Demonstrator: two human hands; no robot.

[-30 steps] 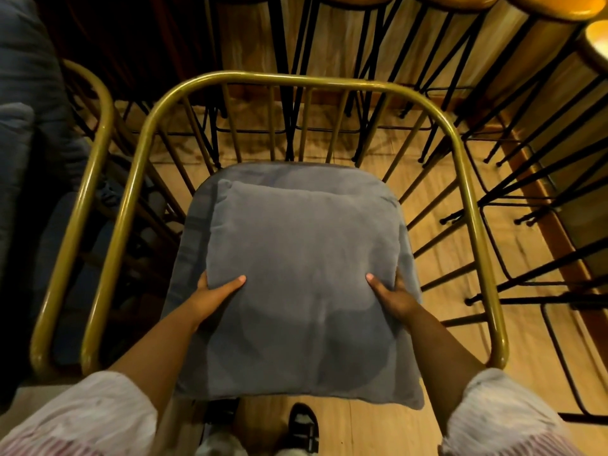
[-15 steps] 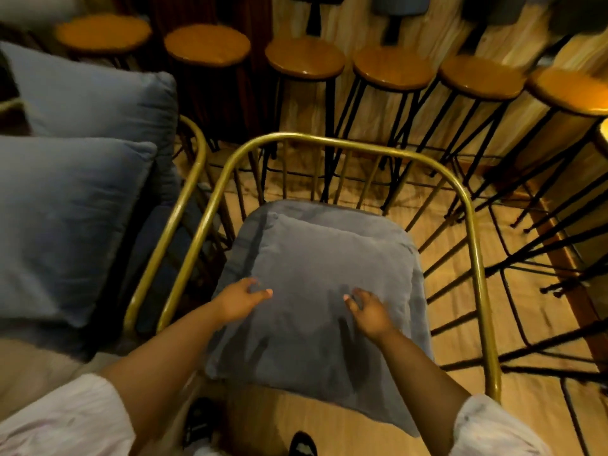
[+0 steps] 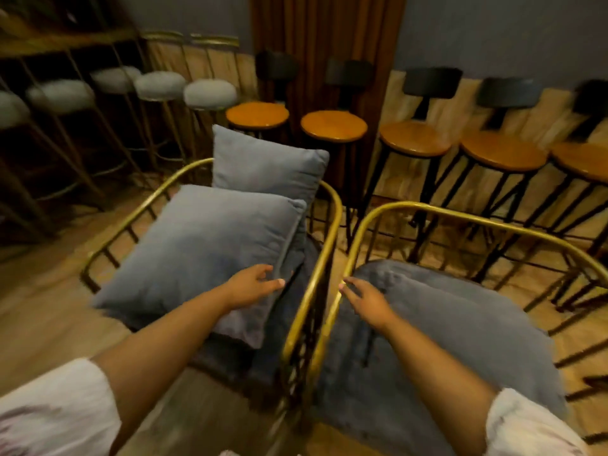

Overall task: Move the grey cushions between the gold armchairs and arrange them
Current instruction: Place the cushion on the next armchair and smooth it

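the fingers point(image 3: 274, 282) of the left hand point(image 3: 251, 286) are spreading open and loose, gripping nothing, their tips resting on or just above the near right corner of a grey cushion point(image 3: 204, 251). the fingers point(image 3: 348, 286) of the right hand point(image 3: 367, 299) are also spreading open and empty, reaching leftward, their tips just beside the gold rail of the right armchair point(image 3: 477, 215); whether they are touching the rail is hard to tell through the blur. both forearms are stretching forward from pale rolled sleeves point(image 3: 52, 413) at the near edge of the view.

the cushion under the left hand is lying tilted on the seat of the left gold armchair point(image 3: 325, 232), its far edge raised. a second grey cushion point(image 3: 266, 162) is standing upright behind it, leaning at the far back of the same chair. the right armchair is standing just beside the left one, their gold side rails nearly touching. on its seat a third grey cushion point(image 3: 460, 327) is lying flat over the grey seat pad, just right of the right hand.

beyond the chairs, a row of round wooden stools point(image 3: 334, 126) on black legs is lining the far wall, some with dark backrests. farther left, pale padded stools point(image 3: 210, 93) on gold frames are standing in a line. a brown curtain point(image 3: 325, 37) is hanging at the far centre, and the floor point(image 3: 39, 311) is wooden.
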